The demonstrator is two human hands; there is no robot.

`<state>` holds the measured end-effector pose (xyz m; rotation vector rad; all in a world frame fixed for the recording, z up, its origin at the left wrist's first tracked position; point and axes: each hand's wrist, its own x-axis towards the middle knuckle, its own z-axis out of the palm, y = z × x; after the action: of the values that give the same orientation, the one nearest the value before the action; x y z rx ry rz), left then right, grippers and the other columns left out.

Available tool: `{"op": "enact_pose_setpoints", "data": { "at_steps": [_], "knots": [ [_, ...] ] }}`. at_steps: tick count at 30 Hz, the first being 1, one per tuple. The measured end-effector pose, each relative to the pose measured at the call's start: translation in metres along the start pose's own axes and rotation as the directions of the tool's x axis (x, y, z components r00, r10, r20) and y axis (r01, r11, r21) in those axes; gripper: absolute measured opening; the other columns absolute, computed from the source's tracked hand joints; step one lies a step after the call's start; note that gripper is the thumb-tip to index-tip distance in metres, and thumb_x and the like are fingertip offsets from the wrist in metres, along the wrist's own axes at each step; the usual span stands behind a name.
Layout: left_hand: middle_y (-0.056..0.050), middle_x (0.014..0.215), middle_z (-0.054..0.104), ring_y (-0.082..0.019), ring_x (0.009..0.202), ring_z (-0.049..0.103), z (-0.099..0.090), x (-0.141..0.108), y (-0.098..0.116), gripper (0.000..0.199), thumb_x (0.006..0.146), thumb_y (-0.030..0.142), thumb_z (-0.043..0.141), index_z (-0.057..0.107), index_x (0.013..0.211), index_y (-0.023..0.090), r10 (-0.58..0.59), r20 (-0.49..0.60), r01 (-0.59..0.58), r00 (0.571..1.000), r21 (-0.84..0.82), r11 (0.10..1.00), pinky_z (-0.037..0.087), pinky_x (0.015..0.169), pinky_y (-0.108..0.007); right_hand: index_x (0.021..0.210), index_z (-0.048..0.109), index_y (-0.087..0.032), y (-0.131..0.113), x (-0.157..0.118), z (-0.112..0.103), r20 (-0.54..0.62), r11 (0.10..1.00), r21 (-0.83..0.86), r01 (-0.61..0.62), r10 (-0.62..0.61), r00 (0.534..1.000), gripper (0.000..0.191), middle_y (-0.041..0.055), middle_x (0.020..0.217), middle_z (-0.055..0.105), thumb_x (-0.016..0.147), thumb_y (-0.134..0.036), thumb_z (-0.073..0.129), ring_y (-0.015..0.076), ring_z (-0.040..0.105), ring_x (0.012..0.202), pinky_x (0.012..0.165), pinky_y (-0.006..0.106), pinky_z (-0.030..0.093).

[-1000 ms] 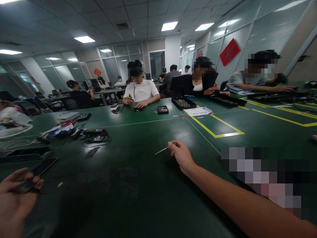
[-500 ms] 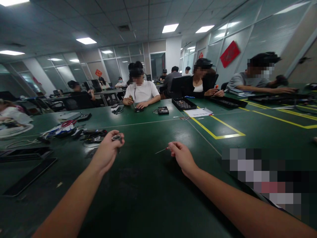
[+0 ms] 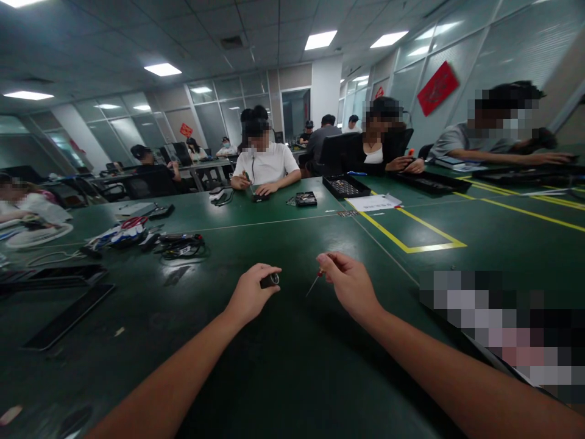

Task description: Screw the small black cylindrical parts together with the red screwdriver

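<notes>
Right now the left hand (image 3: 249, 297) is pinching a small dark cylinder (image 3: 270, 280) closed in its grip, while the right hand (image 3: 350, 283) is gripping a thin screwdriver (image 3: 313, 283), tip slanting down-left toward the cylinder, just apart above the green surface (image 3: 274, 366).

The green table (image 3: 274, 366) lies bare from the near edge out to the left hand (image 3: 249, 296) and the right hand (image 3: 351, 286), and beyond them toward the far side. To the left, flat dark slabs (image 3: 68, 314) and a tangle of cables and tools (image 3: 150, 241) block the way. On the right, a blurred patch (image 3: 498, 323) hides what lies there. Far off, a black tray (image 3: 346, 186) and seated people's arms close the far edge.
</notes>
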<state>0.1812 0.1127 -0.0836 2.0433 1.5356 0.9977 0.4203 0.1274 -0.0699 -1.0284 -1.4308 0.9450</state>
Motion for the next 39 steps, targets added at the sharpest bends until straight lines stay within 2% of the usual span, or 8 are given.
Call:
{"op": "enact_pose_setpoints", "data": {
  "at_steps": [3,16,20,22,25,29,33,39],
  "knots": [
    [-0.006,0.126,0.068,-0.026,0.117,0.062,0.001,0.000,-0.002,0.052,0.079,0.013,0.075,0.066,0.128,0.028,-0.030,-0.005,0.030,1.000,-0.009,1.000,0.047,0.106,-0.047,0.089,0.074,-0.019,-0.005,-0.001,0.001,-0.008,1.000,0.015,0.014,-0.014,1.000,0.037,0.0040,0.073,0.069,0.088,-0.055,0.062,0.0182,0.060,0.066,0.062,0.031,0.048],
    [-0.004,0.128,0.068,-0.023,0.122,0.062,0.002,-0.002,0.005,0.042,0.084,0.016,0.073,0.068,0.124,0.026,0.070,0.000,-0.070,0.998,-0.023,0.997,0.044,0.111,-0.043,0.097,0.076,-0.019,-0.002,-0.001,0.004,0.071,0.989,0.143,-0.029,0.019,0.997,0.033,0.0075,0.087,0.077,0.082,-0.048,0.070,0.0201,0.070,0.076,0.075,0.037,0.056],
    [-0.005,0.127,0.069,-0.025,0.117,0.063,0.002,-0.002,0.007,0.047,0.082,0.018,0.076,0.066,0.128,0.027,-0.008,-0.018,0.008,1.000,0.009,1.000,0.046,0.107,-0.044,0.095,0.076,-0.020,-0.005,-0.005,0.003,0.065,1.000,-0.023,0.002,-0.001,0.998,0.031,0.0057,0.083,0.076,0.085,-0.049,0.067,0.0203,0.069,0.075,0.069,0.033,0.052],
    [-0.005,0.122,0.071,-0.025,0.112,0.065,0.001,-0.003,0.008,0.041,0.083,0.019,0.076,0.069,0.123,0.026,0.000,-0.018,0.001,1.000,0.036,0.999,0.048,0.103,-0.045,0.080,0.074,-0.021,-0.009,-0.007,0.002,0.037,0.978,-0.205,0.036,-0.029,0.999,0.034,0.0033,0.070,0.072,0.087,-0.053,0.065,0.0186,0.063,0.064,0.058,0.029,0.044],
    [-0.005,0.119,0.072,-0.025,0.109,0.064,0.000,-0.004,0.009,0.039,0.083,0.020,0.076,0.070,0.121,0.026,0.042,-0.018,-0.041,0.999,0.064,0.997,0.049,0.100,-0.045,0.052,0.059,-0.022,-0.013,-0.008,-0.001,0.024,0.895,-0.436,0.092,-0.090,0.996,0.053,-0.0004,0.048,0.054,0.089,-0.061,0.058,0.0139,0.048,0.047,0.049,0.029,0.029],
    [-0.005,0.121,0.071,-0.025,0.111,0.063,0.000,-0.004,0.006,0.041,0.084,0.021,0.076,0.069,0.124,0.026,0.074,-0.021,-0.073,0.997,0.073,0.995,0.048,0.099,-0.045,0.039,0.045,-0.023,-0.014,-0.007,-0.002,0.069,0.836,-0.536,0.117,-0.095,0.993,0.071,-0.0010,0.039,0.039,0.093,-0.069,0.044,0.0117,0.037,0.039,0.048,0.031,0.021],
    [-0.005,0.120,0.071,-0.026,0.110,0.063,0.000,-0.004,0.006,0.040,0.083,0.020,0.076,0.069,0.122,0.027,0.091,-0.019,-0.088,0.996,0.094,0.992,0.047,0.098,-0.045,0.043,0.048,-0.023,-0.010,-0.005,-0.002,0.076,0.802,-0.583,0.130,-0.106,0.992,0.069,-0.0004,0.042,0.045,0.094,-0.069,0.041,0.0128,0.041,0.041,0.050,0.031,0.022],
    [-0.005,0.118,0.072,-0.025,0.109,0.064,-0.001,-0.005,0.008,0.039,0.083,0.019,0.077,0.071,0.120,0.025,0.089,-0.005,-0.088,0.996,0.108,0.990,0.047,0.098,-0.044,0.073,0.068,-0.024,-0.009,-0.003,-0.002,0.109,0.835,-0.526,0.163,-0.124,0.986,0.039,0.0005,0.059,0.062,0.093,-0.055,0.056,0.0164,0.053,0.053,0.053,0.030,0.030]
  ]
}}
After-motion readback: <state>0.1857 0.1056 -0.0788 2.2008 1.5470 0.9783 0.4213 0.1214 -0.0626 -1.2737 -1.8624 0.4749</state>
